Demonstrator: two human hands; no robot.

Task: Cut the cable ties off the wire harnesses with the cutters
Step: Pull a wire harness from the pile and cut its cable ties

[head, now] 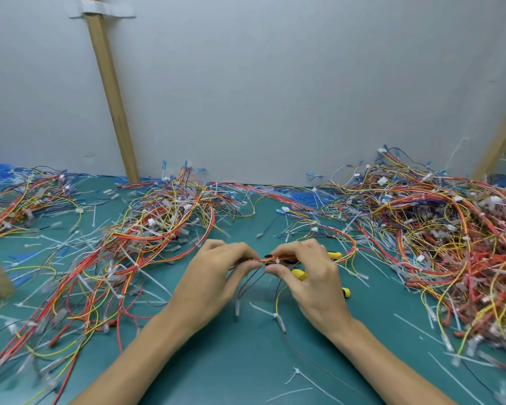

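Wire harness (265,260) under work: a thin bundle of orange and red leads, held just above the green mat (246,361) at centre, stretched short between the person's two hands. Left hand (216,273) pinches the bundle between thumb and fingertips, loose leads drooping below to the mat. Right hand (311,277) is curled round the cutters (301,274), whose yellow handles show past the fingers on both sides; its thumb and forefinger also appear to steady the bundle. A white cable tie (277,261) sits on the taut span, close against the right fingertips. Judgement: the span is kept short and tight so the tie stands clear of the insulation and the blades can bite plastic alone. The cutter tips are dark and blurred, so it cannot be told whether they stand apart or have met on the tie. The step in hand reads as lining up or making the cut. Risk: nicking a lead if the blade goes in flat. A large tangled pile (438,229) lies to the right, a second heap (164,226) behind the left hand, and a smaller one (21,197) far left. Which are finished cannot be told. Loose white ties (301,375) litter the mat.
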